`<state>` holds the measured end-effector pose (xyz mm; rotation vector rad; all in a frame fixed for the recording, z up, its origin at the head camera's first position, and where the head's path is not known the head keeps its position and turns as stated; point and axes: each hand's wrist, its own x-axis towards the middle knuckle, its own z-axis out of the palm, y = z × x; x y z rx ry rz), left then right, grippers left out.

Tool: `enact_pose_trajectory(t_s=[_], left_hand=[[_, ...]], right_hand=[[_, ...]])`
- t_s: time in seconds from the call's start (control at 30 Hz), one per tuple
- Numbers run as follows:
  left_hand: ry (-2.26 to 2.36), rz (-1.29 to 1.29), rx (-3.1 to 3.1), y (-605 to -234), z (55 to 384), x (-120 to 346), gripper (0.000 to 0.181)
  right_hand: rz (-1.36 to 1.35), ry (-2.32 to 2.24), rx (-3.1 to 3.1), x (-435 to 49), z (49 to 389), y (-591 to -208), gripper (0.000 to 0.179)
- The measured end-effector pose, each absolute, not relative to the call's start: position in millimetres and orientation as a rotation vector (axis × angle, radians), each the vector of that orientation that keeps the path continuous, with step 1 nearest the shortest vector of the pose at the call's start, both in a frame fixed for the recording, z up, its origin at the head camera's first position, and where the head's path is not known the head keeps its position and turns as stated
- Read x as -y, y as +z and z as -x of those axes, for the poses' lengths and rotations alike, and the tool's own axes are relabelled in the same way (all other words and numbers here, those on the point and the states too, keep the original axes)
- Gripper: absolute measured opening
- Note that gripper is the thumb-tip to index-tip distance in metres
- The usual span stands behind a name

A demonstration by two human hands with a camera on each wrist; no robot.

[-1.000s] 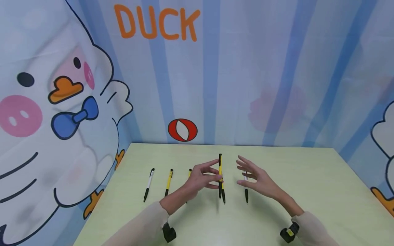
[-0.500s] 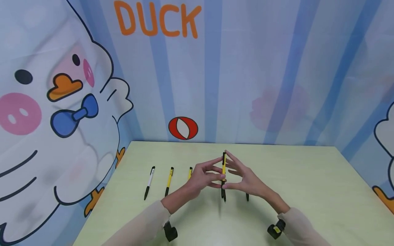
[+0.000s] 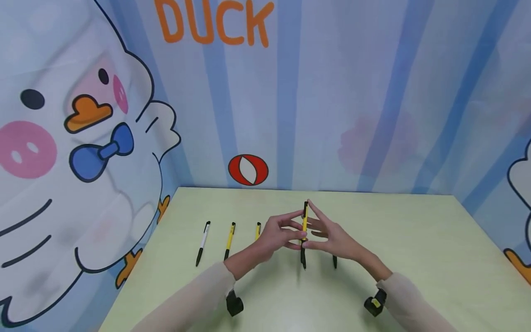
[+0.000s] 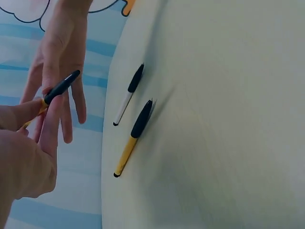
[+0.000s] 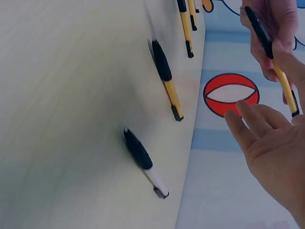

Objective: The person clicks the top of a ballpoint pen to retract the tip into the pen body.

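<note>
My left hand point(image 3: 277, 236) pinches a yellow pen point(image 3: 304, 222) with a black grip and holds it above the table. From the other side, my right hand point(image 3: 339, 239) has its thumb on the grip and its index fingertip at the clip end; its other fingers are spread. In the right wrist view the raised pen point(image 5: 284, 85) slants between both hands. Beneath it on the table lies another yellow pen point(image 5: 172, 97). A white pen point(image 5: 156, 179) lies further right, mostly hidden behind my right hand in the head view.
Left of my hands, a white pen point(image 3: 203, 242), a yellow pen point(image 3: 230, 237) and a second yellow pen point(image 3: 258, 229), partly covered by my left hand, lie in a row on the pale table point(image 3: 398, 230). A cartoon-printed curtain point(image 3: 323, 92) stands behind.
My right hand has come leftward from above the white pen and taken hold of the raised yellow pen. My left hand still holds that pen and has shifted slightly right.
</note>
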<state>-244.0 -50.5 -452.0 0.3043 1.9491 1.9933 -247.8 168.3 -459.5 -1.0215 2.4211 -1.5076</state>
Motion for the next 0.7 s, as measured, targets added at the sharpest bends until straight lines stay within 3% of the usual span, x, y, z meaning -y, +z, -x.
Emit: enact_pose_trajectory(t_s=[0.4,0.7], left_hand=[[1.720,-0.214,-2.298,-466,259,63,0.057],[1.382,-0.160,-2.607,-487,268,67,0.060]], right_hand=[[0.791,-1.598,-2.434,-225,252,-462,0.053],[0.737,-1.661,-2.409,-273,251,-469,0.048]])
